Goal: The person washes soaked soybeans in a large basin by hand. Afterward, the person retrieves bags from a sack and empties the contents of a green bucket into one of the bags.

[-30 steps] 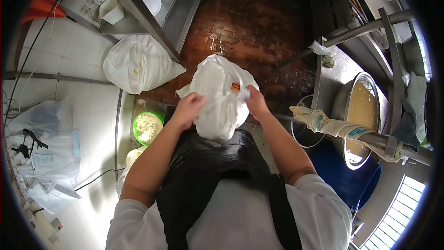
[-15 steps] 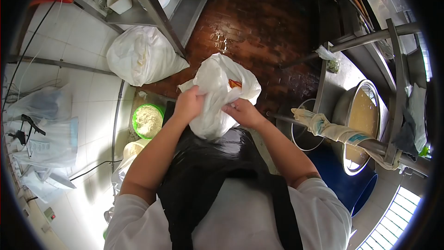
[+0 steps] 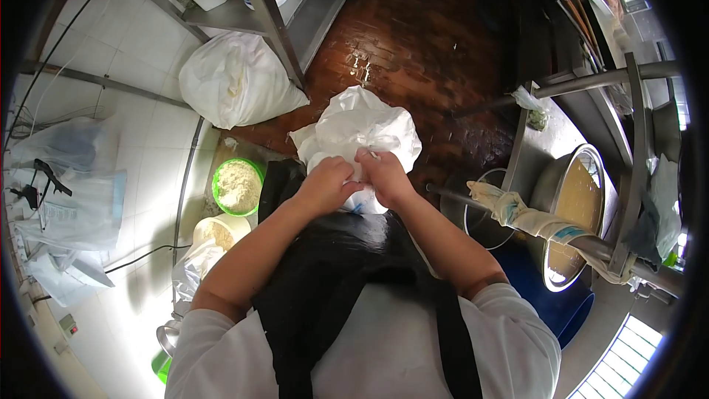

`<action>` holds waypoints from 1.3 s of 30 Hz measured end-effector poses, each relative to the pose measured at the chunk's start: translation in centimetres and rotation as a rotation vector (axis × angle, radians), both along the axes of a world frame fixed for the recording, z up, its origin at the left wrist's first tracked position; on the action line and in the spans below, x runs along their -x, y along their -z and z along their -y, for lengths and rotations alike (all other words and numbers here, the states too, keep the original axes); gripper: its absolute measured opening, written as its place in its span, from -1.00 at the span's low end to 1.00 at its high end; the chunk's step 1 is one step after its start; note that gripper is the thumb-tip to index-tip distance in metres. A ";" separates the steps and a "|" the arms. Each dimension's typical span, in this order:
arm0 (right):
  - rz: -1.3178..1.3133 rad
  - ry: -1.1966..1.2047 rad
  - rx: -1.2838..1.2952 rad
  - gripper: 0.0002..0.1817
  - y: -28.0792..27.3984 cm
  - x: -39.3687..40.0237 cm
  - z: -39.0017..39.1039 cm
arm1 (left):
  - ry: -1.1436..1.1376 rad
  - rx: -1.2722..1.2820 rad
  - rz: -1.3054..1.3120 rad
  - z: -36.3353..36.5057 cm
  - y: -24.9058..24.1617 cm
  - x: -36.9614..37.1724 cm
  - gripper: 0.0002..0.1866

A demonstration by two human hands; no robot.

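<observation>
A white plastic bag [image 3: 377, 122] bulges in front of my black apron, its top gathered between my two hands. My left hand [image 3: 330, 183] is closed on the gathered plastic, fingers curled inward. Close beside it, my right hand [image 3: 385, 177] pinches the same bunched part, with the thumb toward the middle. What the bag contains is hidden. To the left of my forearm stands a green-rimmed bowl [image 3: 238, 187] of pale, crumbly or powdery stuff, and below it a pale tub [image 3: 221, 232] with similar contents.
Another full white sack [image 3: 240, 81] leans by the leg of a metal shelf [image 3: 325, 22]. At right are a large metal bowl [image 3: 576, 214] of tan liquid, a cloth-wrapped bar [image 3: 543, 223] and a blue barrel [image 3: 543, 288]. The brown tiled floor [image 3: 413, 29] looks wet.
My hands have come closer together and bunched the bag's top. The orange-red mark seen on the bag before is now out of sight. The view has shifted slightly.
</observation>
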State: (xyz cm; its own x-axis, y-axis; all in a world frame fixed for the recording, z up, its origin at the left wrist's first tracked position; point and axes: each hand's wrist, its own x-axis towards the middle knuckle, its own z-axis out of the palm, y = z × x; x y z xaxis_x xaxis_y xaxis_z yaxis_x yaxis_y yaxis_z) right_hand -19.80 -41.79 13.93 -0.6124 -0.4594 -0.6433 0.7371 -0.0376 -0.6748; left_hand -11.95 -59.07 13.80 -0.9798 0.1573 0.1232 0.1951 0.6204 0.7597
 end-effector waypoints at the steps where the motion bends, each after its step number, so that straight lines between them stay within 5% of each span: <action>1: -0.131 -0.142 -0.116 -0.66 -0.3 0.2 -0.4 | 0.029 -0.009 0.071 -0.1 0.7 -0.1 -0.69; 3: -0.473 -0.357 -0.369 -0.52 -0.5 0.0 -1.2 | 0.006 0.021 0.067 -0.1 1.4 -0.5 -0.74; 6: -0.385 -0.670 -0.295 -0.52 -1.8 0.3 -2.3 | -0.046 0.155 0.105 -0.4 1.1 -0.7 -0.84; 10: -0.563 -0.702 -0.507 -0.53 0.5 -0.9 -0.4 | -0.181 0.391 0.169 -0.3 2.2 -0.3 -0.88; 12: -0.351 -0.705 -0.384 -0.64 0.5 -2.1 -0.1 | -0.270 0.419 0.211 2.6 6.2 0.1 -0.86; 14: -0.485 -0.824 -0.380 -0.59 1.2 -3.4 0.0 | -0.389 0.415 0.250 6.5 7.6 -0.2 -0.81; 16: -0.455 -0.834 -0.356 -0.57 -0.7 -2.4 -0.8 | -0.409 0.407 0.256 9.7 9.1 -0.2 -0.81; 18: -0.111 -0.647 -0.421 -0.45 -1.0 -1.6 -1.8 | -0.482 0.442 0.346 12.5 10.1 -1.0 -0.79; 19: -0.013 -0.521 -0.355 -0.62 -0.6 -0.8 -3.5 | -0.567 0.386 0.367 15.7 12.0 -2.2 -0.76; 20: 0.000 -0.479 -0.306 -0.56 -1.1 0.8 -5.7 | -0.648 0.327 0.382 19.5 13.5 -3.4 -0.74; 22: 0.144 -0.292 -0.136 -0.71 -2.2 1.5 -8.2 | -0.685 -0.020 0.864 20.7 7.5 -3.2 -0.64; 25: 0.109 -0.334 -0.185 -0.74 -0.3 1.8 -8.8 | -0.499 0.135 0.632 20.8 8.6 -2.7 -0.63; 27: 0.099 -0.181 -0.205 -0.68 1.6 1.5 -7.8 | -0.610 -0.451 0.759 17.5 4.7 -1.7 -0.63; 30: 0.072 -0.141 -0.091 -0.81 -0.7 0.0 -5.7 | -0.644 -0.712 0.745 15.1 3.7 -2.4 -0.62; 32: 0.092 -0.157 -0.059 -0.83 -1.1 -0.4 -5.4 | -0.718 -0.689 0.681 13.8 4.5 -3.2 -0.58; 34: 0.110 -0.085 0.019 -0.86 -1.9 -0.7 -4.8 | -0.685 0.160 -0.168 10.8 1.9 -3.3 -0.56; 39: 0.030 -0.207 0.017 -0.80 -0.2 -0.6 -4.7 | -0.192 0.062 -0.176 5.5 1.7 -1.7 -0.74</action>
